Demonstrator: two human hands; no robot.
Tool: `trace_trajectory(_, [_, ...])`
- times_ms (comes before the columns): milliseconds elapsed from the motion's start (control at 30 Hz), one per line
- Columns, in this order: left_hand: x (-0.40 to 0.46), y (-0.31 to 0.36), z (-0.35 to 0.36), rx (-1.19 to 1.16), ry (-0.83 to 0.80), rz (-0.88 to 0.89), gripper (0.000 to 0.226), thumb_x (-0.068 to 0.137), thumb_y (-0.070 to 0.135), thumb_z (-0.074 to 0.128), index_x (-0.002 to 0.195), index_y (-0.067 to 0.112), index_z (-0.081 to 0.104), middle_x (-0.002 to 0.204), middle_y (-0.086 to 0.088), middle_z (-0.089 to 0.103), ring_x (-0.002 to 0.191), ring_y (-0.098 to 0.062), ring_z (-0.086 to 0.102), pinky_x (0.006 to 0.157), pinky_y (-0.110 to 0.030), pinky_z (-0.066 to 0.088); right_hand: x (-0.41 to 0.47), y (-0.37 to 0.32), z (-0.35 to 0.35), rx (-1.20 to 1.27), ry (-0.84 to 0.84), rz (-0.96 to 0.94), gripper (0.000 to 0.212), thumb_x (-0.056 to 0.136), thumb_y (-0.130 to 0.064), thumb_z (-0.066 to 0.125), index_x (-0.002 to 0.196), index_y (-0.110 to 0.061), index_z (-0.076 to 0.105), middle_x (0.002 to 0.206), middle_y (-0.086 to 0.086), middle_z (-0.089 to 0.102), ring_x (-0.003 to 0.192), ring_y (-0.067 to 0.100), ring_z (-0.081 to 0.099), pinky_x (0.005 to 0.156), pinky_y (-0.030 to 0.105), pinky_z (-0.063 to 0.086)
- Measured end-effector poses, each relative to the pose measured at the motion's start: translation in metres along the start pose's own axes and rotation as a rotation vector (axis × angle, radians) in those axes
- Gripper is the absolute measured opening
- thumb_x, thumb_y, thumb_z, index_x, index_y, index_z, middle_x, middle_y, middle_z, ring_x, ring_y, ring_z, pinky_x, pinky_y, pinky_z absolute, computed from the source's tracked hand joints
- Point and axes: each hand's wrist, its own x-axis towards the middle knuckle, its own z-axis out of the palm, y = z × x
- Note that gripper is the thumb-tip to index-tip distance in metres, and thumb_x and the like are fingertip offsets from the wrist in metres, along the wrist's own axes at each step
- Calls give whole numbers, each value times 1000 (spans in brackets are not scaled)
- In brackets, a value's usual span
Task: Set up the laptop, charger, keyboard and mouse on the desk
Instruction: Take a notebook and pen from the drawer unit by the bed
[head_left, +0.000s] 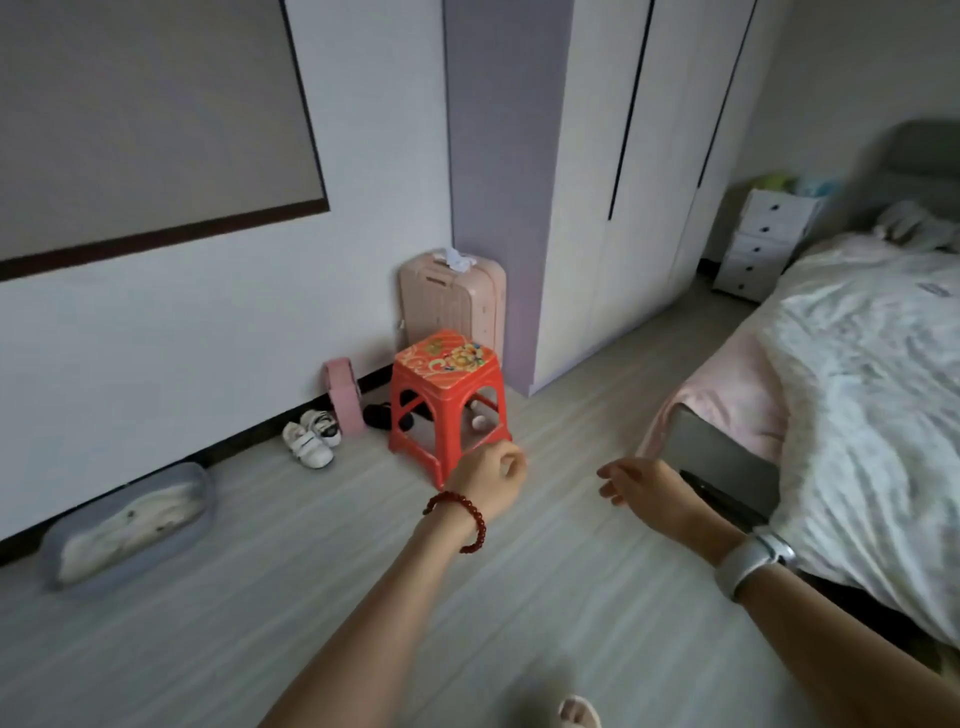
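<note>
A dark grey laptop (722, 457) lies at the near corner of the bed (727, 395), with its right side tucked under the white quilt (872, 395). My right hand (644, 486), with a watch on the wrist, reaches toward the laptop's left edge, fingers loose and spread, holding nothing. Whether it touches the laptop I cannot tell. My left hand (493, 480), with a red bead bracelet on the wrist, hovers over the floor in front of the stool, its fingers curled into a fist with nothing in it. No charger, keyboard, mouse or desk is in view.
A red plastic stool (447, 389) stands on the floor ahead, with a pink suitcase (452, 301) behind it. White shoes (311, 436) and a grey basin (130, 525) sit along the left wall. A wardrobe (623, 182) and white drawers (769, 244) stand at the back.
</note>
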Motion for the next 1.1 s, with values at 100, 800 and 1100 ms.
trace_trajectory(100, [103,23,38,56,-70,55,25,91,21,50,109,10,63,111,-10,65,105,-22,60,86,-25,45,93,39,-42,9,68,56,27,96,-9,42,106,1,65,72,-4,62,57,-3,59,61,12,45])
trace_trajectory(800, [762,94,46,42,-9,77,28,93,23,48,116,13,60,119,-5,62,107,-18,57,88,-21,42,724,69,-222,50,154,139,31,93,-10,44,118,-7,61,106,18,67,91,33,63,86,42,51])
trace_trajectory(1100, [1028,211,138,-15,-262,224,24,92,24,48,110,16,62,113,-2,66,92,-9,58,79,-15,39,918,105,-361,92,325,272,29,95,-12,42,111,-6,66,105,15,69,91,26,62,85,35,48])
